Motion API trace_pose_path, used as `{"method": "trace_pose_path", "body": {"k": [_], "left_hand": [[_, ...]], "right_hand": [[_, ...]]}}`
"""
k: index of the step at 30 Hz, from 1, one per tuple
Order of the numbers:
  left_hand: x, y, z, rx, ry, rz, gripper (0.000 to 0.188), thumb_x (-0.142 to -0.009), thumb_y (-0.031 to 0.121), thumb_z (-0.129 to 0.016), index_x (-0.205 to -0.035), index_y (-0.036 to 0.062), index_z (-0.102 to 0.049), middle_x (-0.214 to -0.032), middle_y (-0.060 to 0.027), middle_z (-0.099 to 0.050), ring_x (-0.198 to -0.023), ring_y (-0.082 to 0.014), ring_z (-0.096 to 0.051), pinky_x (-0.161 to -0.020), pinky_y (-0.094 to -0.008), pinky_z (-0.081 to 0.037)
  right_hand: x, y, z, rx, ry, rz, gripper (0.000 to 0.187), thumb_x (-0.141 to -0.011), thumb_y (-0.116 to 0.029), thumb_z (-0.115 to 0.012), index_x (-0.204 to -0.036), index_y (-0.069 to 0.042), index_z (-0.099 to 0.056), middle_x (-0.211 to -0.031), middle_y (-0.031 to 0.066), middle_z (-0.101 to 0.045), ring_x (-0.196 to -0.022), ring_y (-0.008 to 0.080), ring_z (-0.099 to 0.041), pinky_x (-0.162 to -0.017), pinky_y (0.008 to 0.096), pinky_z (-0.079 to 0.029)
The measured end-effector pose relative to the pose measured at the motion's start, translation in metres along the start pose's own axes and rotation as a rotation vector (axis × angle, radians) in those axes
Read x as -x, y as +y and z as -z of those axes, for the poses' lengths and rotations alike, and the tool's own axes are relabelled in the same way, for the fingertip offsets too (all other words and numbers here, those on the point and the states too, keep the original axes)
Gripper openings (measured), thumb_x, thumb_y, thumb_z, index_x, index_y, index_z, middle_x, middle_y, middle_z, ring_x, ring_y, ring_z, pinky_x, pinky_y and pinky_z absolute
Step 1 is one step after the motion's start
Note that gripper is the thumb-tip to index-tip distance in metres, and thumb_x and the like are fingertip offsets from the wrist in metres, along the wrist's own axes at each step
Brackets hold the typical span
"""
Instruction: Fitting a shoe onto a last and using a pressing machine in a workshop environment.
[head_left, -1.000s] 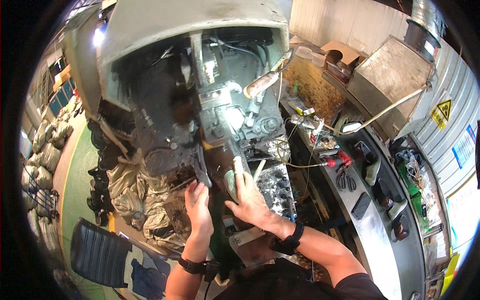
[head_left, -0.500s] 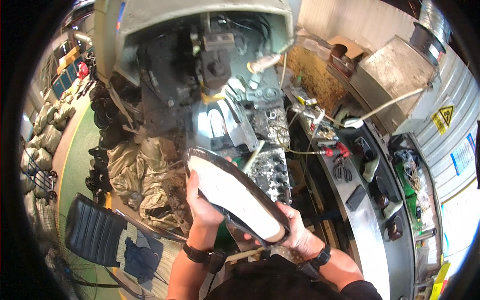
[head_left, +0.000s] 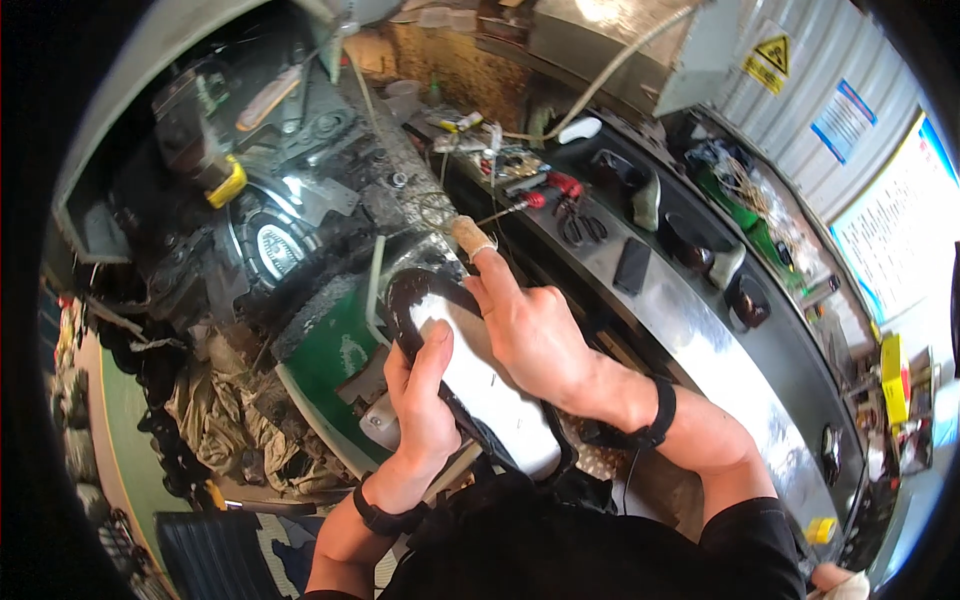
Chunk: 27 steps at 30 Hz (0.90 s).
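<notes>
A shoe upper [head_left: 500,388] on its form lies bottom up before my body, with a pale flat underside and a dark brown, shiny rim. My left hand [head_left: 425,405] is closed around its left side, thumb pressed on the pale underside. Over its right edge, my right hand [head_left: 535,335] stretches out an index finger with a tan cover on the tip. That finger points past the shoe's far end, and its other fingers are curled and partly hidden. Beyond, at the left, a machine has a lit metal mould [head_left: 278,250] with a ribbed, sole-shaped pattern.
A metal bench [head_left: 690,350] curves along the right, bearing a black phone [head_left: 632,265], black-handled scissors [head_left: 582,225] and a red tool [head_left: 565,185]. Several dark shoes [head_left: 690,240] stand behind it. A green bin [head_left: 330,375] is under the machine, beside crumpled sacks [head_left: 240,400].
My view has swung to the right. My right hand has left the shoe's near end and come forward, index finger extended. My left hand still holds the shoe.
</notes>
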<state>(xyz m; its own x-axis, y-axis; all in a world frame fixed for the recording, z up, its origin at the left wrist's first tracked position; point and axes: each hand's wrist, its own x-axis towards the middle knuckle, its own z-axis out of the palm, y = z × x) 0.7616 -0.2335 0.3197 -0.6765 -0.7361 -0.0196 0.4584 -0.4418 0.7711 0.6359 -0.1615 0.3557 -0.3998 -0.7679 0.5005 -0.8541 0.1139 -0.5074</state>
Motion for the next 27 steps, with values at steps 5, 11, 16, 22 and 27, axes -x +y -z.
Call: {"method": "trace_pose_path", "body": {"k": [5, 11, 16, 22, 27], "left_hand": [[-0.01, -0.016, 0.01, -0.134, -0.175, 0.111, 0.039, -0.097, 0.029, -0.056, -0.12, -0.0014, -0.061, -0.104, -0.0091, -0.07, -0.09, -0.0183, -0.069, -0.08, -0.0312, -0.054], [-0.019, -0.025, -0.001, -0.032, -0.305, 0.256, 0.043, -0.101, 0.034, -0.054, -0.122, -0.002, -0.06, -0.108, -0.0126, -0.07, -0.094, -0.0205, -0.07, -0.084, -0.0325, -0.055], [-0.013, -0.053, -0.033, 0.118, -0.363, 0.223, 0.066, -0.104, 0.06, -0.036, -0.126, 0.0019, -0.059, -0.117, -0.0111, -0.067, -0.106, -0.0203, -0.065, -0.091, -0.0323, -0.052], [-0.023, -0.114, -0.067, -0.469, -0.256, -0.175, 0.051, -0.112, 0.039, -0.028, -0.113, -0.0007, -0.06, -0.099, -0.0075, -0.066, -0.089, -0.0156, -0.061, -0.082, -0.0279, -0.049], [-0.027, -0.2, -0.106, -0.4, -0.481, 0.025, 0.047, -0.111, 0.037, -0.032, -0.109, -0.0008, -0.061, -0.1, -0.0083, -0.066, -0.092, -0.0167, -0.06, -0.084, -0.0309, -0.049]], "right_hand": [[0.024, 0.023, 0.016, -0.124, -0.067, -0.212, 0.058, -0.103, -0.023, -0.055, -0.149, 0.005, -0.033, -0.076, 0.0263, -0.068, -0.068, 0.0361, -0.071, -0.063, 0.0443, -0.056], [0.052, 0.014, 0.05, -1.035, -0.101, -0.518, 0.081, -0.094, -0.016, -0.073, -0.157, 0.003, -0.025, -0.12, 0.0146, -0.067, -0.108, 0.0143, -0.06, -0.096, 0.0304, -0.048], [0.046, 0.027, 0.045, -1.003, 0.071, -0.664, 0.078, -0.092, -0.022, -0.074, -0.15, 0.009, -0.033, -0.113, 0.0146, -0.069, -0.099, 0.0151, -0.065, -0.088, 0.0296, -0.052], [0.089, 0.045, 0.068, -0.868, 0.342, -0.652, 0.071, -0.094, -0.023, -0.074, -0.148, 0.006, -0.039, -0.113, 0.0078, -0.067, -0.099, 0.0101, -0.062, -0.086, 0.0258, -0.051], [0.142, 0.109, 0.094, -0.788, 0.606, -0.711, 0.073, -0.088, -0.022, -0.08, -0.145, 0.007, -0.045, -0.105, 0.0075, -0.072, -0.097, 0.0091, -0.063, -0.087, 0.0262, -0.052]]}}
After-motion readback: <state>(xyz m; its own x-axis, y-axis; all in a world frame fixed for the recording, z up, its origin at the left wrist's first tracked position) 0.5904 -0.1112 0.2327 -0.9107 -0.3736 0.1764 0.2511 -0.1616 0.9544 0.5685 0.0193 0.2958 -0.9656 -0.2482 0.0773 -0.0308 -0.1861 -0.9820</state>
